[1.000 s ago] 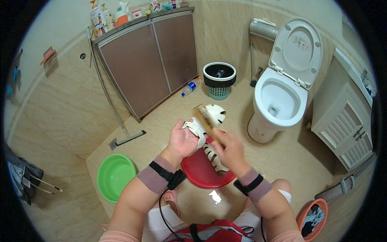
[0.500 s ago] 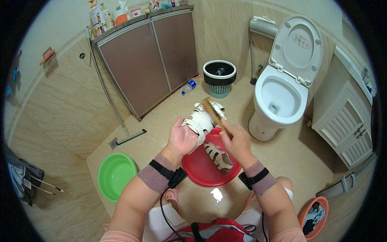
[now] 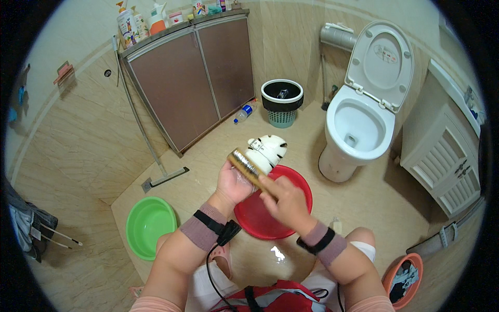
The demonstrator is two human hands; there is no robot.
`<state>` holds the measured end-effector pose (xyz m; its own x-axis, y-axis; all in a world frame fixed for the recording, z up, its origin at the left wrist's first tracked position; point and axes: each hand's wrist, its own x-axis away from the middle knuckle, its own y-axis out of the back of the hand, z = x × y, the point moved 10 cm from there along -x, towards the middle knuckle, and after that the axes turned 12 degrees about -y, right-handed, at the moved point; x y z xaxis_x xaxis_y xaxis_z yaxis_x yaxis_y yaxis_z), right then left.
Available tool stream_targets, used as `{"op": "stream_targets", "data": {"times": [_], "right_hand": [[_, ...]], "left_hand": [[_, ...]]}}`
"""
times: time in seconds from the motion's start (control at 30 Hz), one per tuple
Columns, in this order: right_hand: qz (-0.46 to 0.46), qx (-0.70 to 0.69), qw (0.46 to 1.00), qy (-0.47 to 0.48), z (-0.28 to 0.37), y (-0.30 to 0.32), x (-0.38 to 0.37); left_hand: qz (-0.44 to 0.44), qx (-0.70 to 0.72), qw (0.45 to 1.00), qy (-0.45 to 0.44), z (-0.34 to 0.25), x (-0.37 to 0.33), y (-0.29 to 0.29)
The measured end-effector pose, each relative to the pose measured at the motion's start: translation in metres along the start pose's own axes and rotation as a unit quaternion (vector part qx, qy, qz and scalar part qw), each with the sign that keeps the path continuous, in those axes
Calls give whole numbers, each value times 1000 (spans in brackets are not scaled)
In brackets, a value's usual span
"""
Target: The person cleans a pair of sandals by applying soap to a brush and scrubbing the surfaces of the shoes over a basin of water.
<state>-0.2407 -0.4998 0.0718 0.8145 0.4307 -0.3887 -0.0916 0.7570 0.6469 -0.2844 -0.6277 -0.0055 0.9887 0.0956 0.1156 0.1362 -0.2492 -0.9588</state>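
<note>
A white strappy sandal (image 3: 269, 150) is held above the red basin (image 3: 300, 182), its strap and buckle facing up. My left hand (image 3: 232, 185) supports it from below, palm up, with fingers mostly hidden under the shoe; the wet palm shows. My right hand (image 3: 287, 202) grips the handle of a wooden scrubbing brush (image 3: 243, 164). The brush head lies over the sandal's near end, by my left fingers; whether its bristles touch the shoe cannot be made out. My right hand and forearm cover part of the basin, and its other sandal is out of sight.
A green basin (image 3: 129, 229) stands on the left, near a floor squeegee (image 3: 169, 177). Beyond are a brown cabinet (image 3: 171, 83), a plastic bottle (image 3: 245, 112) and a lined bin (image 3: 281, 118). The toilet (image 3: 361, 125) stands to the right. An orange basket (image 3: 387, 283) holds cloths.
The brush has swung left and nearer, from the sandal's far end to its near end. My right hand moved left with it, and the sandal has turned slightly.
</note>
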Motion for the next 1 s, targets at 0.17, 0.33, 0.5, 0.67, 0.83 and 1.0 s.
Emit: {"op": "stream_targets", "data": {"times": [0.17, 0.33, 0.5, 0.67, 0.83, 1.0], "right_hand": [[-82, 54, 994, -43, -48, 24, -17], [-73, 56, 996, -15, -28, 27, -11], [-89, 26, 996, 3, -26, 22, -9], [-102, 69, 992, -34, -56, 41, -26], [-59, 51, 997, 9, -14, 6, -4], [-112, 72, 990, -38, -46, 48, -27]], "left_hand": [[-78, -15, 996, -28, 7, 10, -16], [-24, -11, 999, -33, 1, 5, -11], [46, 104, 993, 20, 1, -5, -10], [-2, 10, 1000, -9, 11, -8, -3], [69, 26, 997, 14, 9, -7, -9], [-6, 1, 1000, -8, 18, -1, -22]]}}
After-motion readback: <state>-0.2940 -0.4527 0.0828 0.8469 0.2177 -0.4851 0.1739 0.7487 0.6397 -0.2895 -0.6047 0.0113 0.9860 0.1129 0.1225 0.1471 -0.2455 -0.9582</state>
